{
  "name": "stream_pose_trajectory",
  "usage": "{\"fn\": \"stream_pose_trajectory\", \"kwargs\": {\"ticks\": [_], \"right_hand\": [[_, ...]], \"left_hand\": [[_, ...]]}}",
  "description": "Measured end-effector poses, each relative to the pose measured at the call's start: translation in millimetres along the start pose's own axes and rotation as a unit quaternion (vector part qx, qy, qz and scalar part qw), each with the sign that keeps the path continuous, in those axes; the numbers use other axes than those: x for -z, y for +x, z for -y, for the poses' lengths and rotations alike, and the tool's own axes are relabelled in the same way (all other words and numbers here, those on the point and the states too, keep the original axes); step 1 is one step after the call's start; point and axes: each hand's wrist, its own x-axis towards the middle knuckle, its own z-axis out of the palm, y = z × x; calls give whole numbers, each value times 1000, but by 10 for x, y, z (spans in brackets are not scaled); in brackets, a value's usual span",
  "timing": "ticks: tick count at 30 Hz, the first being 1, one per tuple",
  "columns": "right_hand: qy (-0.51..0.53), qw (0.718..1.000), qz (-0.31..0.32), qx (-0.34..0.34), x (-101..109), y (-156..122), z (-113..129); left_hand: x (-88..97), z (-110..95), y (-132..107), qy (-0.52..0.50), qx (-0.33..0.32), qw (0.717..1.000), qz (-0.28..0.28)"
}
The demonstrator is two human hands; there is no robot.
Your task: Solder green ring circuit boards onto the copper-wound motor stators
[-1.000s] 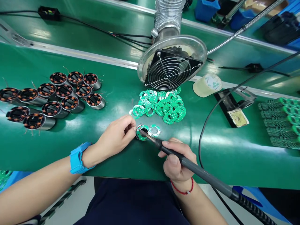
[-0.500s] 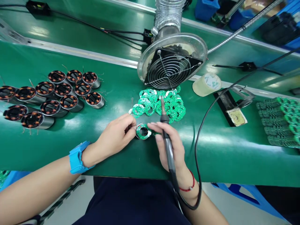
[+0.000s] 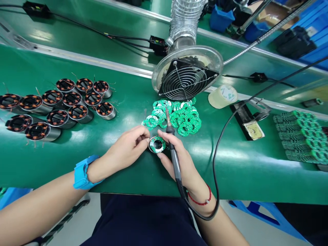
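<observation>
A green ring-shaped circuit board [image 3: 153, 148] lies on top of a round metal motor part, directly in front of me. My left hand [image 3: 129, 145] is closed in a pinch at the board's left edge. What sits between those fingertips is hidden. In my right hand [image 3: 184, 162] is a soldering iron [image 3: 175, 162], its tip pointing up and away from the board. The right thumb and a fingertip reach the board's right side. Just beyond lies a loose pile of green ring boards [image 3: 188, 119].
Several wire-wound motor stators [image 3: 79, 112] stand at left. A fume extractor fan [image 3: 188, 78] hangs over the pile. To the right are a tape roll [image 3: 222, 96], an iron stand with a sponge [image 3: 253, 130] and stacked ring boards [image 3: 302, 136]. The iron's black cable [image 3: 215, 160] loops at right.
My right hand has moved left with the soldering iron, and its thumb and fingertip have come to the board. The board has turned slightly. My left hand keeps its pinch.
</observation>
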Motion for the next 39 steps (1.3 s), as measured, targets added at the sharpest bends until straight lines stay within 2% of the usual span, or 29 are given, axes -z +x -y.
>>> {"fn": "stream_pose_trajectory", "kwargs": {"ticks": [3, 10, 15, 18, 23, 26, 29, 32, 39], "right_hand": [[7, 1000, -5, -1, -4, -1, -3], [117, 992, -20, -36, -61, -32, 0], [189, 976, -70, -78, -197, -27, 49], [169, 979, -77, -77, -216, -23, 69], [64, 998, -8, -27, -141, -43, 37], [9, 999, -36, 18, -150, -58, -3], [4, 995, -78, 62, -181, -64, -10], [0, 992, -96, 76, -162, -58, 41], [-1, 985, -140, 100, 38, -4, 172]], "left_hand": [[-44, -5, -24, -43, 46, 997, 34], [-139, -43, -42, -115, 75, 989, 47], [-116, -98, -32, -136, 89, 985, 55], [-125, -90, -37, -138, 90, 985, 56], [-165, -16, -58, -130, 112, 984, 44], [-166, 11, -63, -152, 137, 978, 34], [-131, -12, -55, -213, 142, 963, 85], [-73, -63, -48, -300, 141, 933, 144], [16, -100, -95, -417, 193, 870, 177]]}}
